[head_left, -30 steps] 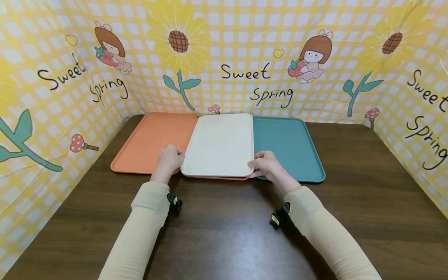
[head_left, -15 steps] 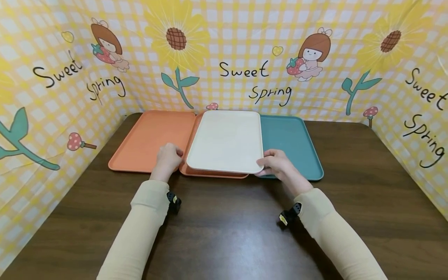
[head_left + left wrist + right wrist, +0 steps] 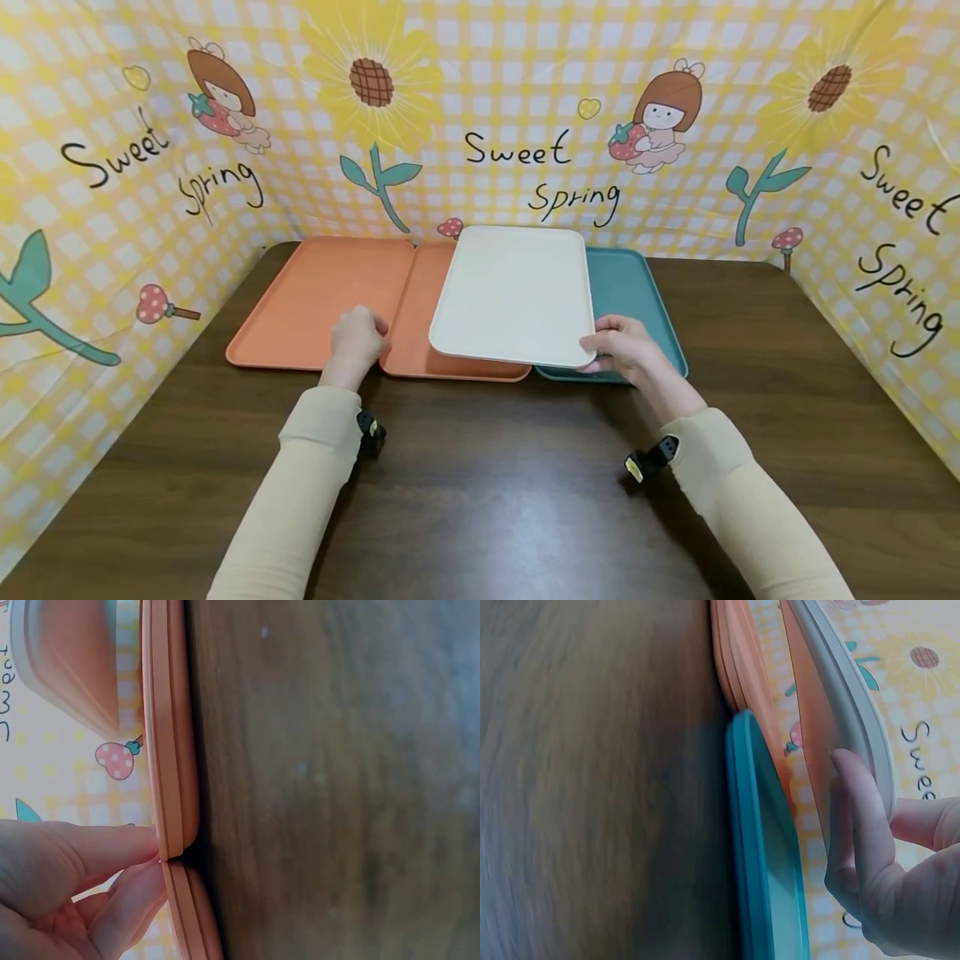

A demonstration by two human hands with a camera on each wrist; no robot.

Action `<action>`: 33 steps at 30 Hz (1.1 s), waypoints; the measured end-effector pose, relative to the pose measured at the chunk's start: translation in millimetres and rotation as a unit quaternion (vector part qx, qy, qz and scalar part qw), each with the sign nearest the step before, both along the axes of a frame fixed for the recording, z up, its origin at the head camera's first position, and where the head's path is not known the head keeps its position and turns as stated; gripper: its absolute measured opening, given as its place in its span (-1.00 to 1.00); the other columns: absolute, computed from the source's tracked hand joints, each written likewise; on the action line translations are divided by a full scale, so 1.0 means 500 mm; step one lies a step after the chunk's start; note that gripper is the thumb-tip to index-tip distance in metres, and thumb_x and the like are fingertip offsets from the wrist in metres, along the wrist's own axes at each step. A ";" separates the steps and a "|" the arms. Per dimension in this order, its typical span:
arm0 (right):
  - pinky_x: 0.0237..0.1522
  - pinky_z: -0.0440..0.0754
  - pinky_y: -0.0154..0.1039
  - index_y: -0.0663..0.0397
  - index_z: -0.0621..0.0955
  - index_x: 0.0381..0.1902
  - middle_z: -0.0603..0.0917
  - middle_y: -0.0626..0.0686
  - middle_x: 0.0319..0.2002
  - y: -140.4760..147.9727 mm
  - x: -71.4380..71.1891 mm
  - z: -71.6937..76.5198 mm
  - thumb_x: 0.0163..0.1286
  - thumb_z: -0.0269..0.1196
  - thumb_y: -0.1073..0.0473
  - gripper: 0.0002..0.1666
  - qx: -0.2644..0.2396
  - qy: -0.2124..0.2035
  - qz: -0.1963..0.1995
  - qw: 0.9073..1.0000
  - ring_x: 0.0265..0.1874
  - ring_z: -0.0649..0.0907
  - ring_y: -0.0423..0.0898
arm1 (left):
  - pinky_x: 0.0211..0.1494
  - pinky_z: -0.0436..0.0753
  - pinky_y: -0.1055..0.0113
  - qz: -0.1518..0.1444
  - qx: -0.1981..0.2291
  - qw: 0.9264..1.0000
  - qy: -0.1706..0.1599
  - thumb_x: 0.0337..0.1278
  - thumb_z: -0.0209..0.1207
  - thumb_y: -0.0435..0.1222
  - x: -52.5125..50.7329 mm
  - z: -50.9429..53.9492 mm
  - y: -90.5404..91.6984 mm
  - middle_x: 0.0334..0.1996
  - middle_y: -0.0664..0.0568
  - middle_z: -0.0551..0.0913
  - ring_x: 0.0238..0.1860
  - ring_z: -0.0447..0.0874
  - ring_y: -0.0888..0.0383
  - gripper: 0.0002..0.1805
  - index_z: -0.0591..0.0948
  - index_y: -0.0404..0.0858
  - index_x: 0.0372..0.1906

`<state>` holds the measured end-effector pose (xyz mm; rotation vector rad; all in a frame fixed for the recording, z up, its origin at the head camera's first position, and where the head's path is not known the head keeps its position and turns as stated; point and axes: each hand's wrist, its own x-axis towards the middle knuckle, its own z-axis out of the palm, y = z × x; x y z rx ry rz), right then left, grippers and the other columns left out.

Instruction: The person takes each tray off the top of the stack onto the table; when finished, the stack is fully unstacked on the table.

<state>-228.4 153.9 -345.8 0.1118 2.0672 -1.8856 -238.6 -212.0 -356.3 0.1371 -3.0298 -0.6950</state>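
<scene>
My right hand [image 3: 624, 348] grips the near right corner of a white tray [image 3: 513, 296], thumb on top and fingers underneath. The tray is raised and tilted above the middle orange tray [image 3: 420, 358] and the teal tray [image 3: 633, 292], hiding part of both. In the right wrist view its underside [image 3: 817, 750] shows above the teal tray [image 3: 748, 840]. My left hand [image 3: 358, 343] is curled at the seam between the left orange tray [image 3: 330, 292] and the middle one. In the left wrist view its thumb and fingers pinch the rim [image 3: 161, 825] there.
The trays lie in a row along the back of a dark wooden table [image 3: 480, 492]. A yellow checked cloth [image 3: 525, 75] with printed flowers and lettering hangs behind and at both sides. A small black camera is strapped to each wrist.
My right hand has lifted the white tray and moved it to the right, uncovering much of the middle orange tray. My left hand stays by the seam between the orange trays.
</scene>
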 end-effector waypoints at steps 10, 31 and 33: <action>-0.36 0.69 -0.27 0.41 0.33 -0.04 0.53 -0.01 -0.35 0.086 0.011 0.014 0.28 0.12 0.40 -0.67 0.009 -0.002 0.012 1.000 -0.44 0.65 -0.24 | 0.05 0.54 -0.06 0.002 0.002 1.000 -0.005 -0.04 0.19 -0.44 0.003 0.002 -0.002 -0.05 -0.29 0.64 -0.01 0.57 -0.22 -0.73 0.68 -0.39 -0.15; -0.38 0.69 -0.26 -0.04 0.58 -0.43 0.66 -0.06 -0.45 0.347 0.046 -0.003 0.29 0.12 0.45 -0.73 -0.078 -0.025 -0.024 0.996 -0.44 0.69 -0.19 | 0.01 0.54 -0.06 -0.006 0.006 1.000 0.022 -0.10 0.14 -0.47 0.009 -0.004 -0.010 -0.12 -0.28 0.67 -0.10 0.61 -0.19 -0.75 0.71 -0.38 -0.24; -0.37 0.69 -0.26 -0.04 0.59 -0.44 0.68 -0.06 -0.45 0.375 0.053 -0.006 0.29 0.12 0.45 -0.72 -0.087 -0.027 -0.029 0.995 -0.44 0.70 -0.19 | 0.02 0.54 -0.06 -0.007 0.007 1.000 0.017 -0.08 0.14 -0.46 0.009 -0.003 -0.010 -0.10 -0.29 0.67 -0.08 0.60 -0.19 -0.74 0.70 -0.37 -0.21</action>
